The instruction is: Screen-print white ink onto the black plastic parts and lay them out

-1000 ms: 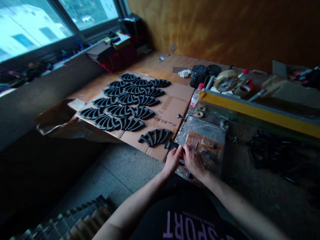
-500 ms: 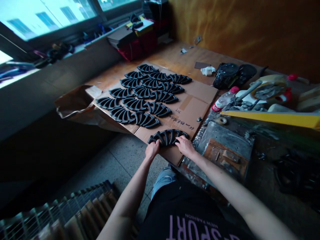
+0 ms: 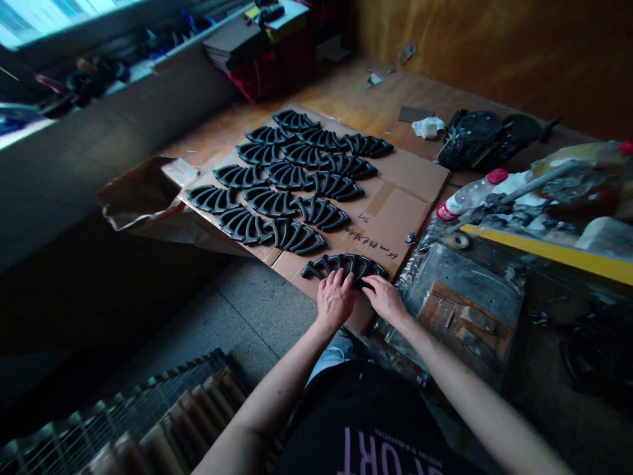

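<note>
Black fan piece (image 3: pixel 349 259) on cardboard (image 3: pixel 395 198), lower centre
Left hand (image 3: pixel 335 300) lies loosely spread at its edge, clasping nothing; right hand (image 3: pixel 386 300) half-curls at one end, grip unclear.

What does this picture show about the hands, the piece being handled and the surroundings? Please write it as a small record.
left hand: left hand, fingers spread on the near side of the separate black ribbed piece
right hand: right hand, fingers at that piece's right end
surface: cardboard sheet with handwriting
farther on sheet: other black ribbed pieces in rows
right of sheet: red-capped bottle, tape roll
</note>
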{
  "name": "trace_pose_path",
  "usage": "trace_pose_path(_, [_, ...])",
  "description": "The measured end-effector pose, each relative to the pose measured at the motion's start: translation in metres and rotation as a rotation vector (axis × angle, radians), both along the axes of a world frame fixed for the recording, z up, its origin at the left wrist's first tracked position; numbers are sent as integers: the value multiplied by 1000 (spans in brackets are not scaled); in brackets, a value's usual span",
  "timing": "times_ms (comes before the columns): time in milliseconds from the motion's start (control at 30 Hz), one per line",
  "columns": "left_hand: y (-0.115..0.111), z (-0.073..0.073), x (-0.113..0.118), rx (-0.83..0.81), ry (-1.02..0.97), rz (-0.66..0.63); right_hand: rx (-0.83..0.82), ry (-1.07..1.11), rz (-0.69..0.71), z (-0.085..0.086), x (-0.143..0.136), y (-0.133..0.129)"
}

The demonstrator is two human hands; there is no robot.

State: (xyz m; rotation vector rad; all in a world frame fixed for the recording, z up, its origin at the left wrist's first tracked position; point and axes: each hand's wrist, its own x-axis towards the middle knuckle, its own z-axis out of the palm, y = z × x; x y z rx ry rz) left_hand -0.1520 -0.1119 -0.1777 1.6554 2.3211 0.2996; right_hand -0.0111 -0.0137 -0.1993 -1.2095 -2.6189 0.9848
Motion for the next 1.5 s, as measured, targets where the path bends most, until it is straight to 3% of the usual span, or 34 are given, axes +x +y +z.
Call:
trace_pose_path(100, [12, -8, 17, -48, 14, 12, 15, -23, 21, 0, -1, 1])
trace_pose_path(300, [34, -17, 29, -148, 64, 90, 44, -34, 63, -4, 2, 6])
trace_pose_path(533, [35, -19, 38, -117, 69, 133, 46, 9, 59, -9, 6, 4])
trace_pose_path(633, [33, -11, 43, -83, 90, 146, 96, 93, 35, 0, 14, 0])
trace_pose_path(800, [41, 16, 47, 55, 142, 105, 248, 255, 12, 26, 27, -1])
trace_pose_path(900, [53, 28, 40, 131, 139, 46, 305, 294, -35, 40, 26, 3])
trace_pose_path(1033, [76, 33, 20, 176, 99, -33, 335, 282, -114, 49, 12, 14])
trace_pose_path(1167, [110, 31, -8, 168, 36, -133, 368, 245, -200, 48, -10, 36])
trace_pose_path(1267, [152, 31, -31, 163, -1, -222, 389, 223, -273, 43, -27, 60])
trace_pose_path(1400, [238, 28, -52, 198, -10, -313, 406, 213, -406, 23, -49, 87])
trace_pose_path(1500, [313, 20, -52, 230, 9, -358, 396, 173, -487, -8, -63, 98])
